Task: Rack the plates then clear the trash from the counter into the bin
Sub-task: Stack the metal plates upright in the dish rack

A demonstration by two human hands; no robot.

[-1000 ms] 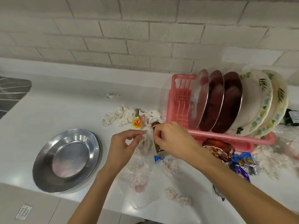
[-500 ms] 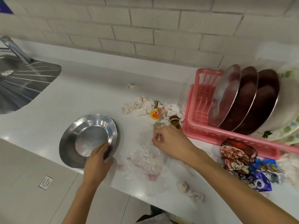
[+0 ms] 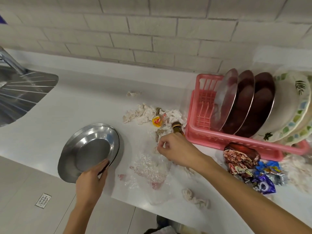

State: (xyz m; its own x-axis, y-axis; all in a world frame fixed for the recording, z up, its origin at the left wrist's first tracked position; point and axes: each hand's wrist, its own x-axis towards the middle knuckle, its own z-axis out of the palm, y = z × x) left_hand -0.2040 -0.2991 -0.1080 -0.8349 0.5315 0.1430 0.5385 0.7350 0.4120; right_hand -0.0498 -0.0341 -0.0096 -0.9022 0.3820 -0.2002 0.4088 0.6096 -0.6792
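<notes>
The steel plate (image 3: 91, 149), round, shallow and shiny, lies on the table (image 3: 84, 102) just ahead of the left hand (image 3: 90, 180), which grips its near rim. The pink rack (image 3: 202, 137) stands well to the right, past crumpled tissues (image 3: 143, 114). The right hand (image 3: 177, 149) is curled there; I cannot tell around what.

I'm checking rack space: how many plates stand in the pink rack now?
5. Three steel plates stand at the left of the pink rack; two floral plates fill its right end. More may hide beyond the frame edge.
</notes>
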